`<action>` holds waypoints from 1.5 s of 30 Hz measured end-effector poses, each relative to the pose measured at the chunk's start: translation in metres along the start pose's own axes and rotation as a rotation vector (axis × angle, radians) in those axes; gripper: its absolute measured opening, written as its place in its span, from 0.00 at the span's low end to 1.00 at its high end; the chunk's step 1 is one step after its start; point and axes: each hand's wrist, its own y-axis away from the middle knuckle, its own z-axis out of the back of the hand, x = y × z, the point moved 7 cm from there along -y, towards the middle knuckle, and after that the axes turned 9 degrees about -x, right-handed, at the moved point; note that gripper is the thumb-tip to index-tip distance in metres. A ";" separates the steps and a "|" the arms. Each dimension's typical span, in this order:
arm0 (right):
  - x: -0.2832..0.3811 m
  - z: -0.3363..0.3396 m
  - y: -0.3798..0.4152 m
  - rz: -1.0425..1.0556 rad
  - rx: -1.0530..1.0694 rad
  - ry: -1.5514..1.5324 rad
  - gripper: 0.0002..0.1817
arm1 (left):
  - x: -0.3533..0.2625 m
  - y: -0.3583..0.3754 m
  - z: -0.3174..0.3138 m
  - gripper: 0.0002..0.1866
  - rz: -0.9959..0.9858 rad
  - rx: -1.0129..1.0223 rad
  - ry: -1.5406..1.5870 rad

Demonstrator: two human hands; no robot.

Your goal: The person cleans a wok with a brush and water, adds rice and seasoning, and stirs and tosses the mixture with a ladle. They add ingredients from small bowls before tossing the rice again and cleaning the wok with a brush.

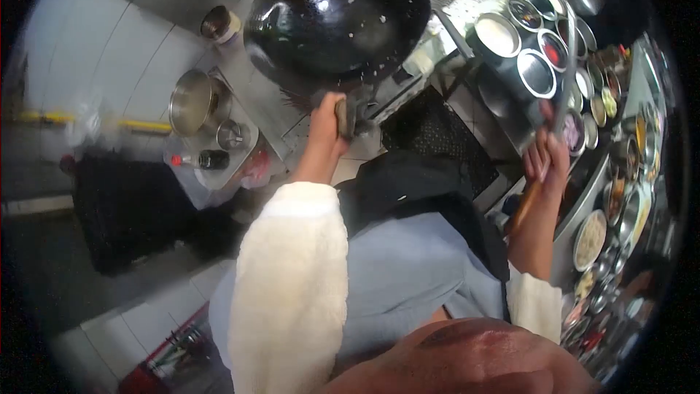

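My left hand (326, 131) is closed round the handle of a large black wok (339, 11), just below the wok's near rim. The wok's inside is dark and shiny, with a few small pale bits in it. On the right, my right hand (547, 157) grips the wooden handle (523, 208) of a long metal utensil, its shaft reaching up past the round bowls. What is at the utensil's far end is hard to make out. White sleeves cover both forearms.
Bowls of ingredients, one with white contents (497, 35), line the right side. At left, a metal pot (193, 102) and a dark bottle with a red cap (211, 160) stand on a small surface. A jar (221, 25) stands left of the wok. A black mat (441, 131) lies below.
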 end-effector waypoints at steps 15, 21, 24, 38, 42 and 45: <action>-0.225 -0.317 -0.498 0.196 0.596 1.295 0.20 | -0.042 -0.198 -0.047 0.09 -0.060 -0.261 0.366; -0.358 -0.359 -0.611 -0.266 0.692 1.125 0.06 | -0.051 -0.160 -0.072 0.19 -0.113 -0.335 0.444; -0.327 -0.375 -0.591 -0.798 0.348 0.349 0.10 | -0.056 -0.151 -0.077 0.18 -0.149 -0.414 0.411; -0.205 -0.281 -0.556 0.303 0.528 1.218 0.16 | -0.058 -0.095 0.031 0.19 -0.432 -0.482 -0.100; -0.241 -0.232 -0.621 0.049 0.437 1.691 0.21 | -0.030 -0.041 0.118 0.24 -0.296 -0.772 -0.529; -0.296 -0.212 -0.708 0.435 0.649 1.813 0.15 | -0.005 -0.041 0.159 0.27 -0.167 -0.860 -0.809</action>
